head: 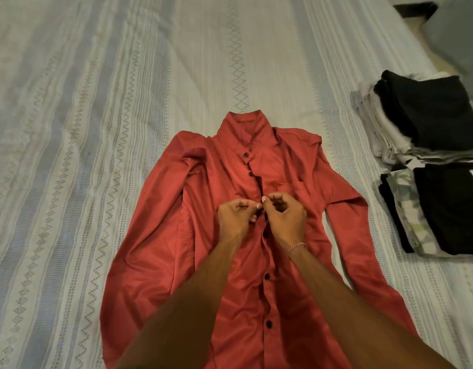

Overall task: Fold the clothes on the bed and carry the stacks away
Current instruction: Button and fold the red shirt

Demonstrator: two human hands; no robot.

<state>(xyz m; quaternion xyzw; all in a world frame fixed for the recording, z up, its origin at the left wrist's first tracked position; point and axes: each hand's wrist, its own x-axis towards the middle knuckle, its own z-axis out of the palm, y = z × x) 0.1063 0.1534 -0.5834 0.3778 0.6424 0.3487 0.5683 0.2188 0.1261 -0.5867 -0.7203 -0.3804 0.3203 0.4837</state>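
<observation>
The red shirt (pixel 256 235) is lying face-up on the bed (pixel 97 129), and the left hand (pixel 236 213) and right hand (pixel 283 213) are pinching its placket at mid-chest, apparently fastening a button. Folding is pending: the sleeves likely need turning inward before the shirt joins the folded stacks (pixel 429 161) nearby.

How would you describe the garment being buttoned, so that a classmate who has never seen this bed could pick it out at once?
Start at the striped bedspread: two stacks of folded clothes sit at its right edge. In the middle lies the red shirt, spread flat, collar away from the viewer, with the left hand and right hand pinching its placket. It alone is red, unfolded and black-buttoned.
</observation>
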